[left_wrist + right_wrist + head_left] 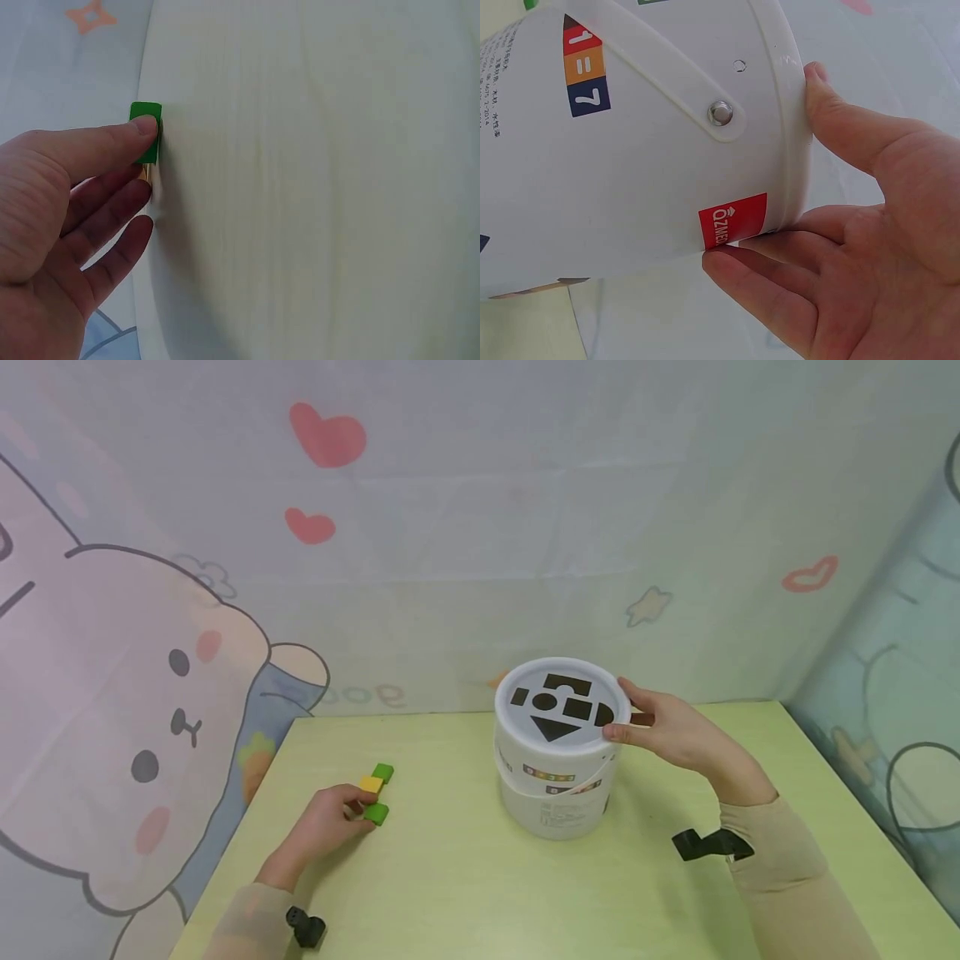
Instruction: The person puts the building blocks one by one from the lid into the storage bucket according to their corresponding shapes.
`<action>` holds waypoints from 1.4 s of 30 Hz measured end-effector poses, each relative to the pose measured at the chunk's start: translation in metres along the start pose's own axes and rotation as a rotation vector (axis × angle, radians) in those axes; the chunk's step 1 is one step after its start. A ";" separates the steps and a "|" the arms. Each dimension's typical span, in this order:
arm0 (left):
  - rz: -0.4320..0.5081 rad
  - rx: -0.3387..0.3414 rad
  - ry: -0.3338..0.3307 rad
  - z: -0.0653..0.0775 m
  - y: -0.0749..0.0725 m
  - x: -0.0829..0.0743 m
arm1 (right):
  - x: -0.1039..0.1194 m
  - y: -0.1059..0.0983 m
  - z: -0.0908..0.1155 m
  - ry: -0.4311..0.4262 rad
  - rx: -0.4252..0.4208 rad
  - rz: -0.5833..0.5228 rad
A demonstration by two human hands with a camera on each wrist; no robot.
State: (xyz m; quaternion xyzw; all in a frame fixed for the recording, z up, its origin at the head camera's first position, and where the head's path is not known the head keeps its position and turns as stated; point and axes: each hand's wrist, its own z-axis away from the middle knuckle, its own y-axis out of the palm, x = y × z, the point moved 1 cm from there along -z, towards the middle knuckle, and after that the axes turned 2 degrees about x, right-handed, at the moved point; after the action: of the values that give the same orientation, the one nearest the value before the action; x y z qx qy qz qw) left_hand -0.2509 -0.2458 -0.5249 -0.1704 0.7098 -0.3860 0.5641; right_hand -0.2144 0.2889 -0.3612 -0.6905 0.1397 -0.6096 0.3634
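A white bucket stands upright, its round lid cut with several dark shaped holes. My right hand holds the bucket at its right rim, thumb on the lid edge and fingers against the side. The right wrist view shows those fingers by a red label. Over at the left, my left hand pinches a small green block, thumb on its near face in the left wrist view. Just beyond it are a yellow block and another green block.
Everything stands on a pale yellow-green table. A printed cloth with hearts and a rabbit hangs behind the table's back edge and along its sides. The bucket's white strap handle hangs down against its side.
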 end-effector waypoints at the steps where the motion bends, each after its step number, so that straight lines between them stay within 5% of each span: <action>1: -0.002 0.005 0.002 0.000 0.000 0.000 | 0.000 0.000 0.000 -0.001 0.001 0.001; 23: 0.001 0.024 -0.048 0.000 -0.001 -0.003 | 0.003 -0.001 0.000 -0.020 0.004 -0.032; 33: 0.001 0.014 0.056 0.001 -0.001 -0.010 | 0.003 -0.001 0.001 -0.021 0.011 -0.043; 42: -0.007 -0.057 0.153 -0.006 -0.004 -0.032 | 0.000 0.001 0.002 -0.031 0.003 -0.037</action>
State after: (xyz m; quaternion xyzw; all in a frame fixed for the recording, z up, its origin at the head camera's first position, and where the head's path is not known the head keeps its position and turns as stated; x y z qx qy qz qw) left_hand -0.2477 -0.2243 -0.5005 -0.1586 0.7609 -0.3795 0.5018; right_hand -0.2127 0.2888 -0.3617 -0.7017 0.1202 -0.6058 0.3552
